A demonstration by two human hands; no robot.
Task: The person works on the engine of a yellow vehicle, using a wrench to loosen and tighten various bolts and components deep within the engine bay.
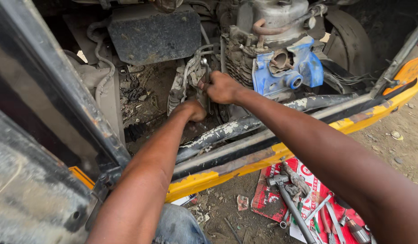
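Denim knee: one jeans-clad knee [179, 226] showed at the near bottom edge, between the two forearms.
Red sheet: one red-and-white printed sheet [268, 196] lay on the dirt ground [398, 131] at the near right, bearing loose tools.
Tools on sheet: one hammer [288, 199] lay with its head toward the far left and its handle running to the near right; one grey rag [295, 178] sat just beside its head; several slim wrenches or drivers [328, 214] lay beside it, too jumbled to count surely.
Yellow frame rail: one yellow and black rail [245, 165] ran from near left up to far right, crossing under both arms.
Grey bar: one paint-flaked bar [236, 129] lay just beyond the rail, on much the same slant.
Left hand: left hand [191, 110] was clenched into a fist low in the engine bay; what it gripped was hidden.
Right hand: right hand [221, 86] was closed around a slim metal tool [205, 72], just above and right of the left hand.
Tool axis: the tool stood nearly upright, its visible end pointing up and away, touching the grimy bracket [184, 86].
Engine: one finned engine [263, 40] with one blue housing [292, 68] sat far right of the hands.
Black cover: one dark panel [152, 34] sat far left.
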